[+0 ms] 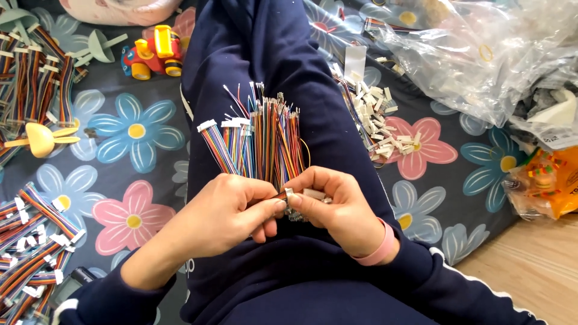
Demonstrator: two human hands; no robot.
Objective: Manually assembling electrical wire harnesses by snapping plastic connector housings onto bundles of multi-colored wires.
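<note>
My left hand (pixel 226 210) grips a thick bundle of multicoloured ribbon wires (pixel 265 141) that fans upward over my dark blue trouser leg (pixel 283 54). Some wires on its left end in white connectors (pixel 206 125); the others show bare tips. My right hand (pixel 334 204), with a pink wristband (pixel 379 250), pinches a small white connector housing (pixel 293 197) against the wire ends held by my left thumb. More white housings lie under its fingers.
Loose white connector housings (pixel 382 129) lie piled on the flowered dark mat (pixel 129 174) to the right. Finished wire bundles sit at far left (pixel 33 84) and lower left (pixel 30 253). A toy vehicle (pixel 153 54), clear plastic bags (pixel 481 54), and wooden floor (pixel 536 271) surround me.
</note>
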